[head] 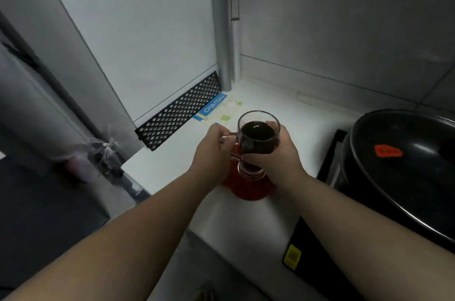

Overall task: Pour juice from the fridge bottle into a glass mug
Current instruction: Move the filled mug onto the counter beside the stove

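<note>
A clear glass mug (258,135) holds dark red juice up to a little below its rim. It stands upright over a red round coaster (248,188) on the white counter (283,113). My left hand (211,150) pinches the mug's handle from the left. My right hand (278,153) wraps around the mug's right side. I cannot tell whether the mug's base touches the coaster or hangs just above it. No juice bottle is in view.
A black wok (406,160) sits on a black cooktop (317,251) at the right. A black perforated panel (179,111) and a blue-and-white leaflet (216,108) lie behind the mug. A grey pipe (222,29) rises in the corner. Dim objects (98,160) sit low left.
</note>
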Available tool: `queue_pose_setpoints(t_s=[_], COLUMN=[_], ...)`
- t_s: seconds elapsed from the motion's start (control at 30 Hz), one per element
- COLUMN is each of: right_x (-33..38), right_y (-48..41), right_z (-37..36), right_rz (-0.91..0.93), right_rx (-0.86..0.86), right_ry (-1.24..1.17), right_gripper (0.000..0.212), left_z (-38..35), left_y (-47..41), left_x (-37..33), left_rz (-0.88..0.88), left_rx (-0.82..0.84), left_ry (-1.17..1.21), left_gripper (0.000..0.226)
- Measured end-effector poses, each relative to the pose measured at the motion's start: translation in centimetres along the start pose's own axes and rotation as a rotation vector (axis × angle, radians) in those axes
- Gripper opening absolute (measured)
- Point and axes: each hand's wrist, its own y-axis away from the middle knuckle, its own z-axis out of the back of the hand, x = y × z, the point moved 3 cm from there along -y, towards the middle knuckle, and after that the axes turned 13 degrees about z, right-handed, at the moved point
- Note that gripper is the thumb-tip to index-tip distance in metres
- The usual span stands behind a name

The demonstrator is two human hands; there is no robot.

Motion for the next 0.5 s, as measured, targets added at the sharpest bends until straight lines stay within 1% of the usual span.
queue_pose_setpoints(t_s=[0.1,0.17,0.3,0.37,0.5], right_x=[-1.4,-2.3,-4.1,-4.6,-5.3], right_y=[-0.9,-1.0,-1.3,-1.3,-1.1], right_z=[-1.0,-1.8,-3.5,-4.1,-5.1], right_rz=[-0.042,-0.075,-0.109,-0.116,-0.133], right_rx=[-0.12,-0.191,-0.329,-0.38,-0.425], right_ry=[-0.008,-0.008,-0.004,0.005,0.03], right_gripper=[0.075,0.08,0.085,0.087,0.089], left_z=[-0.1,-0.2,-0.7,-0.9,-1.1], left_y=[-3.2,-4.9,-7.9,-9.0,-9.9], left_x=[0.1,0.4,1.0,1.2,2.0], left_rz=[-0.076,-0.105,-0.218,-0.233,-0.22], left_rx=[0.115,0.192,0.281,0.322,0.36], left_ry=[-0.037,-0.052,-0.165,-0.165,-0.159], left_gripper=[0.007,0.004,0.004,0.006,0.008])
